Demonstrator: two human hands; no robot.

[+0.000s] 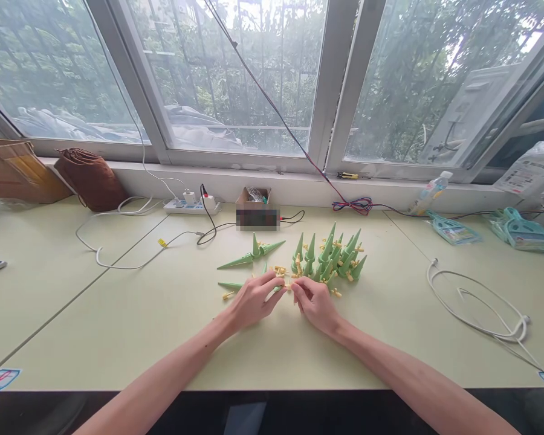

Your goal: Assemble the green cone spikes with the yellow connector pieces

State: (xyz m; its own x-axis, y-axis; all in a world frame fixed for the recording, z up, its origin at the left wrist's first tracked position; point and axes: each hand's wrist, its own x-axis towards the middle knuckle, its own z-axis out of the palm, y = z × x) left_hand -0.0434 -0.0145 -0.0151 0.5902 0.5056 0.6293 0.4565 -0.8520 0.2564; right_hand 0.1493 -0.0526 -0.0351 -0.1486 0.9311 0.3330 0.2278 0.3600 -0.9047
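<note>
My left hand (256, 300) and my right hand (318, 306) meet over the table, fingertips pinched on a small pale-yellow piece (288, 286) between them. Its exact kind is too small to tell. Just beyond lie loose small yellow parts (278, 270). To the right stands a group of green pointed cones (326, 257), many with yellow pieces at their sides. Left of it, two green cones (236, 261) lie on their sides around an upright one (255, 246). Another lying cone (229, 284) and a yellow part (228, 296) are beside my left hand, which partly hides them.
Behind the cones are a small open box (254, 196) and a blurred dark box (257, 219). A power strip (193, 206), a brown drawstring bag (90, 179) and a plastic bottle (430, 192) line the window. White cables (480, 329) lie on the right.
</note>
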